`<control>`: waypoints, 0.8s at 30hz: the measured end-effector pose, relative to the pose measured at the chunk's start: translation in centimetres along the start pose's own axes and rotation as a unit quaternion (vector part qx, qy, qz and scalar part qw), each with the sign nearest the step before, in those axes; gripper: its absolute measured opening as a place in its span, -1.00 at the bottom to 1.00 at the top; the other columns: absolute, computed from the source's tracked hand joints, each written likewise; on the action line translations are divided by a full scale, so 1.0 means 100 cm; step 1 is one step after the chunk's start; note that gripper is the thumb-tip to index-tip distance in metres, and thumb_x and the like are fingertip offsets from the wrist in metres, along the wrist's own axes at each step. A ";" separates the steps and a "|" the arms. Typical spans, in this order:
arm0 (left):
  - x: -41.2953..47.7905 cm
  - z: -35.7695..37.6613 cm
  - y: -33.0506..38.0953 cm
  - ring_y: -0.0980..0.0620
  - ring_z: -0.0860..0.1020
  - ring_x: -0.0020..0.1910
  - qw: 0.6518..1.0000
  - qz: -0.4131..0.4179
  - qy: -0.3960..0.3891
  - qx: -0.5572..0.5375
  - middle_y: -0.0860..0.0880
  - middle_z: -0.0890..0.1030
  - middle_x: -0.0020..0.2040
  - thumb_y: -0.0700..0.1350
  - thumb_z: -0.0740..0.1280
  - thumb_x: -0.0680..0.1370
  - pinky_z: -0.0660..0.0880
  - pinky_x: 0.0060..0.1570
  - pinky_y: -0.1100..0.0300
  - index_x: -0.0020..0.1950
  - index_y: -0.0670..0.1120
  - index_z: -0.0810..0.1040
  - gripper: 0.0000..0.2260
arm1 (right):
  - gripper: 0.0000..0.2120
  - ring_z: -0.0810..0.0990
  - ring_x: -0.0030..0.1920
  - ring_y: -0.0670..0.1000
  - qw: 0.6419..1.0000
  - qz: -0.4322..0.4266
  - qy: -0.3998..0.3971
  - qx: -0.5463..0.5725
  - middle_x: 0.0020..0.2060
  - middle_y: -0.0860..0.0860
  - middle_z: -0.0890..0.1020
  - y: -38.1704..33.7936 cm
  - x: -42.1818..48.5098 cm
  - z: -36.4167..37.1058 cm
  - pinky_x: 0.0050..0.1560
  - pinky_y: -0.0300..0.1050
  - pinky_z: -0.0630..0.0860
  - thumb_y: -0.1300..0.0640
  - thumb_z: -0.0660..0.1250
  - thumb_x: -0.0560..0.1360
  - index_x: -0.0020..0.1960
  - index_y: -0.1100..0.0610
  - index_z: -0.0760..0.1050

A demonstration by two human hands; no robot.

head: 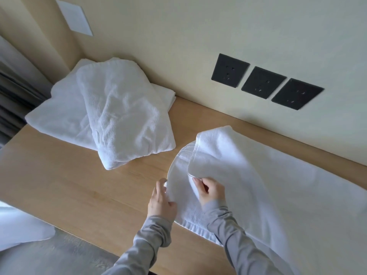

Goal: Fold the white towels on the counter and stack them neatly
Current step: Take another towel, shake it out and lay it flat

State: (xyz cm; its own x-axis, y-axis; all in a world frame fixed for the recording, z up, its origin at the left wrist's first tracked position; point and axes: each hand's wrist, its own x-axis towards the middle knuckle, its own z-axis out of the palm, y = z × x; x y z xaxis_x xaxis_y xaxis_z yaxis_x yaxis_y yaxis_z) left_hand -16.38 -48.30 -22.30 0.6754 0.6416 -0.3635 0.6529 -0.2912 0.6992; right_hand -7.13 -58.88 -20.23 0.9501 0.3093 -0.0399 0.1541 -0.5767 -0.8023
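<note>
Hands (161, 203) (210, 190) on towel (248, 175) edge (stack (111, 108) apart)

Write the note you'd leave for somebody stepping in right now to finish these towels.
Left hand: at the near left edge of the spread towel; whether it grips is unclear.
Right hand: pinches a turned-over corner of that towel.
The towel lies along the counter, running off to the right.
Done: folded towels piled at the back left, top one askew.
Left: finish folding this towel, add it to the pile, square the pile up.
</note>
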 end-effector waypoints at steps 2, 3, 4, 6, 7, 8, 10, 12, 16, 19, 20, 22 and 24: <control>-0.002 -0.008 0.001 -0.03 0.44 -0.37 0.998 -0.045 0.022 -0.046 0.14 0.51 -0.41 -0.34 0.23 0.36 0.35 -0.27 0.19 0.28 -0.07 0.38 -0.51 | -0.70 0.30 -0.45 -0.09 0.998 -0.008 0.051 0.024 -0.52 0.00 0.39 -0.008 0.003 -0.005 -0.40 -0.29 0.20 0.28 0.43 0.41 -0.45 0.30 0.45; -0.003 -0.010 0.003 0.02 0.44 -0.42 0.995 -0.069 0.021 -0.075 0.15 0.48 -0.52 -0.32 0.26 0.38 0.41 -0.27 0.19 0.19 -0.04 0.49 -0.60 | -0.69 0.32 -0.43 -0.08 0.997 -0.021 0.070 0.033 -0.53 -0.01 0.38 -0.014 0.002 -0.007 -0.41 -0.33 0.22 0.26 0.43 0.40 -0.46 0.30 0.44; -0.006 -0.011 0.007 0.06 0.46 -0.44 0.989 -0.086 0.015 -0.120 0.13 0.51 -0.54 -0.30 0.30 0.39 0.50 -0.24 0.17 0.04 -0.01 0.59 -0.70 | -0.70 0.34 -0.40 -0.07 0.996 -0.039 0.078 0.035 -0.54 -0.01 0.39 -0.020 0.000 -0.007 -0.41 -0.37 0.24 0.22 0.41 0.39 -0.46 0.28 0.44; -0.015 -0.013 0.017 0.03 0.51 -0.40 0.963 -0.109 -0.002 -0.246 0.05 0.61 -0.45 -0.27 0.39 0.39 0.60 -0.15 -0.02 -0.28 0.09 0.65 -0.77 | -0.74 0.41 -0.37 -0.03 0.995 -0.076 0.057 0.023 -0.52 0.04 0.48 -0.030 -0.010 -0.003 -0.38 -0.38 0.30 0.19 0.39 0.37 -0.45 0.25 0.48; -0.020 -0.013 0.022 0.01 0.51 -0.38 0.950 -0.113 -0.012 -0.292 0.00 0.62 -0.43 -0.21 0.43 0.39 0.60 -0.14 -0.05 -0.35 0.07 0.65 -0.81 | -0.78 0.44 -0.35 -0.03 0.995 -0.087 0.038 0.011 -0.49 0.07 0.52 -0.033 -0.017 0.000 -0.35 -0.33 0.35 0.19 0.40 0.36 -0.43 0.25 0.52; -0.024 -0.013 0.027 0.01 0.50 -0.37 0.938 -0.110 -0.025 -0.327 -0.03 0.60 -0.43 -0.14 0.44 0.40 0.57 -0.16 -0.04 -0.36 0.02 0.66 -0.86 | -0.81 0.46 -0.34 -0.03 0.995 -0.096 0.025 0.000 -0.46 0.09 0.54 -0.034 -0.023 0.003 -0.33 -0.28 0.38 0.20 0.42 0.36 -0.40 0.24 0.55; -0.030 -0.012 0.036 -0.01 0.48 -0.35 0.921 -0.109 -0.042 -0.371 -0.10 0.56 -0.43 -0.15 0.40 0.48 0.55 -0.17 0.00 -0.33 -0.08 0.67 -0.82 | -0.84 0.45 -0.36 -0.05 0.994 -0.109 0.029 -0.010 -0.44 0.09 0.52 -0.033 -0.031 0.005 -0.34 -0.25 0.39 0.22 0.43 0.36 -0.36 0.25 0.57; -0.031 -0.015 0.041 -0.01 0.48 -0.35 0.908 -0.112 -0.045 -0.400 -0.14 0.55 -0.41 -0.28 0.31 0.53 0.56 -0.24 0.11 -0.29 -0.12 0.68 -0.76 | -0.80 0.43 -0.42 -0.07 0.990 -0.134 0.040 -0.023 -0.44 0.07 0.49 -0.032 -0.035 0.001 -0.38 -0.23 0.40 0.17 0.38 0.42 -0.33 0.24 0.59; -0.029 -0.026 0.054 0.08 0.56 -0.40 0.876 -0.126 -0.087 -0.457 -0.10 0.61 -0.39 -0.45 0.22 0.52 0.53 -0.36 0.28 -0.15 -0.17 0.66 -0.72 | -0.86 0.51 -0.39 0.02 0.982 -0.177 0.019 -0.060 -0.37 0.06 0.50 -0.035 -0.040 -0.007 -0.39 -0.14 0.44 0.22 0.31 0.47 -0.19 0.24 0.61; -0.026 -0.034 0.061 -0.06 0.57 -0.30 0.846 -0.147 -0.131 -0.494 -0.22 0.58 -0.26 -0.42 0.22 0.53 0.61 -0.21 0.14 0.02 -0.28 0.61 -0.80 | -0.83 0.51 -0.33 0.02 0.981 -0.184 0.002 -0.055 -0.31 0.07 0.49 -0.036 -0.040 -0.010 -0.33 -0.14 0.46 0.26 0.26 0.48 -0.04 0.24 0.61; -0.025 -0.037 0.063 -0.08 0.56 -0.29 0.841 -0.155 -0.140 -0.499 -0.25 0.56 -0.23 -0.42 0.19 0.54 0.59 -0.17 0.10 0.06 -0.28 0.60 -0.78 | -0.80 0.51 -0.31 0.01 0.980 -0.190 -0.004 -0.054 -0.30 0.07 0.48 -0.036 -0.041 -0.010 -0.31 -0.17 0.47 0.27 0.25 0.47 0.03 0.24 0.60; -0.024 -0.040 0.065 -0.10 0.54 -0.29 0.827 -0.171 -0.161 -0.511 -0.27 0.54 -0.20 -0.41 0.12 0.53 0.56 -0.22 0.11 0.10 -0.27 0.58 -0.71 | -0.70 0.48 -0.26 -0.01 0.979 -0.196 -0.022 -0.053 -0.25 0.06 0.46 -0.033 -0.044 -0.010 -0.25 -0.24 0.46 0.29 0.29 0.45 0.16 0.23 0.56; -0.023 -0.042 0.067 -0.08 0.56 -0.25 0.807 -0.196 -0.177 -0.529 -0.27 0.57 -0.16 -0.33 0.10 0.54 0.55 -0.23 0.15 0.13 -0.23 0.57 -0.70 | -0.67 0.44 -0.22 -0.05 0.977 -0.201 -0.033 -0.057 -0.21 0.04 0.44 -0.027 -0.046 -0.009 -0.19 -0.28 0.44 0.23 0.30 0.46 0.21 0.22 0.53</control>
State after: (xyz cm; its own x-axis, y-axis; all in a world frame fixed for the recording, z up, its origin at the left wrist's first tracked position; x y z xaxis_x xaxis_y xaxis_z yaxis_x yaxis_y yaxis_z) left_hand -15.02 -48.77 -14.23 0.6654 0.2402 -0.7068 0.3088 0.7734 0.5536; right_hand -11.68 -59.47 -17.37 0.7877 0.5742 0.2232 0.5438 -0.4777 -0.6900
